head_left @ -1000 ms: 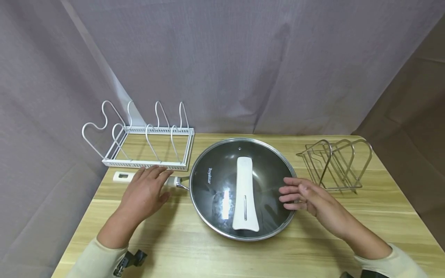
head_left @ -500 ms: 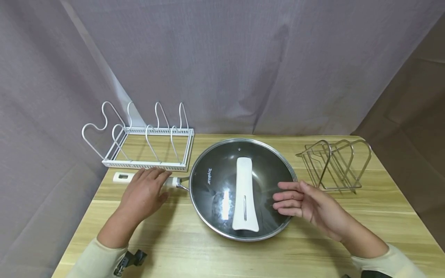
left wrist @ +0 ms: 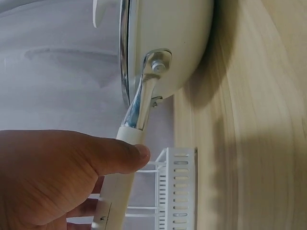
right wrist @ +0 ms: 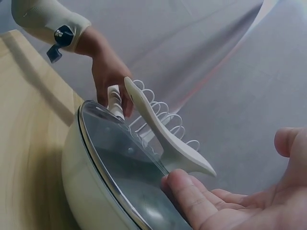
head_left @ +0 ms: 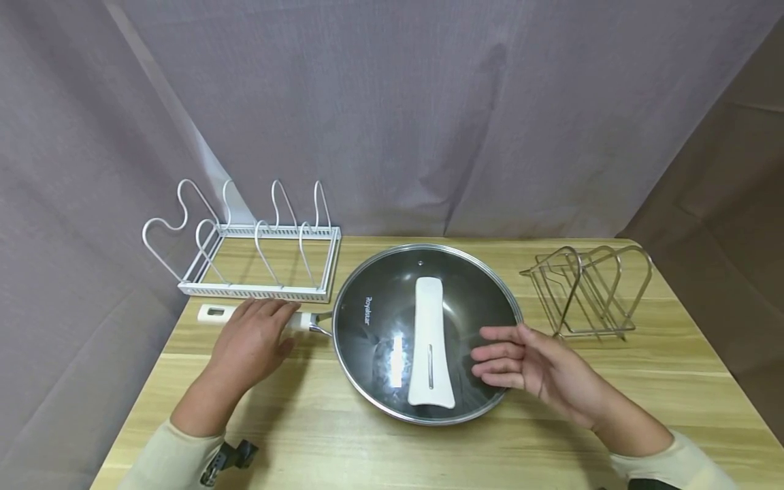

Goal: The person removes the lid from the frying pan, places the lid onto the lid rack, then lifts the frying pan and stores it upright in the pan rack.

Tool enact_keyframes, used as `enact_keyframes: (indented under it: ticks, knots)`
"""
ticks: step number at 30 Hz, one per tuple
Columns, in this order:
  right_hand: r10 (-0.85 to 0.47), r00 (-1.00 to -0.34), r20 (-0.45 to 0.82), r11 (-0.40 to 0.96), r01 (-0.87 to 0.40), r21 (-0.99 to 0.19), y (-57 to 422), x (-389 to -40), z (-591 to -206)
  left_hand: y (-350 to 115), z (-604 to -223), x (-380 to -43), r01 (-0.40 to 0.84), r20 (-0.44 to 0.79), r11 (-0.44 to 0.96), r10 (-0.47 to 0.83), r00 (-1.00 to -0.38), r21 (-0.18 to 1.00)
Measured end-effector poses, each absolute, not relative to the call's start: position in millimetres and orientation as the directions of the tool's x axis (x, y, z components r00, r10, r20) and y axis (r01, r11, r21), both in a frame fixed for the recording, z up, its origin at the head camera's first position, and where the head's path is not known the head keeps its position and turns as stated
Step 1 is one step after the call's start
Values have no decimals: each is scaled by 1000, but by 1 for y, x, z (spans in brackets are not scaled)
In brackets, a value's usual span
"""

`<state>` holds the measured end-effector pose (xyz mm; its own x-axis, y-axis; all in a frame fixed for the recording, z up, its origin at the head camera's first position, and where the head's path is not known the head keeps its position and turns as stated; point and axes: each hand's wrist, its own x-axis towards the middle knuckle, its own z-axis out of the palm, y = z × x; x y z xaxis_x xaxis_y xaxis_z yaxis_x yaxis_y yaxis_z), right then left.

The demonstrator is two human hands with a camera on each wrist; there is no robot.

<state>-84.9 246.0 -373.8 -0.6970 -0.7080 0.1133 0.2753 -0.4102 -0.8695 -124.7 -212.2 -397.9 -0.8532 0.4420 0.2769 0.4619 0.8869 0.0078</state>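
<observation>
A deep cream wok (right wrist: 79, 177) stands on the table under a dark glass lid (head_left: 380, 367) with a metal rim. The lid bears a long upright white handle (head_left: 429, 340) across its middle. My left hand (head_left: 251, 340) holds the wok's cream handle (left wrist: 115, 191) from above, thumb on the near side and fingers over the far side. Above the lid's right part hovers my right hand (head_left: 545, 374), fingers extended and nearly straight, palm turned sideways, holding nothing. Its fingertips are a short way right of the lid handle. In the right wrist view the thumb stands apart from the fingers.
A white wire rack (head_left: 333, 265) with upright loops stands at the back left, just behind the wok's handle. At the right is a small metal wire rack (head_left: 612, 292). A grey cloth (head_left: 392, 122) hangs behind the wooden table (head_left: 343, 449).
My right hand has shifted left and slightly nearer over the lid, its fingers spreading straighter. The left hand stays at the wok's handle. Wok and racks keep their places.
</observation>
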Motion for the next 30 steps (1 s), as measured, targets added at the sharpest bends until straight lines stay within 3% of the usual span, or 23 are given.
enact_keyframes:
  ticks: [30]
  knots:
    - [-719, -690, 82, -408, 324, -854, 229, -85, -376, -217, -405, -135, 468, 282, 882, 463, -841, -52]
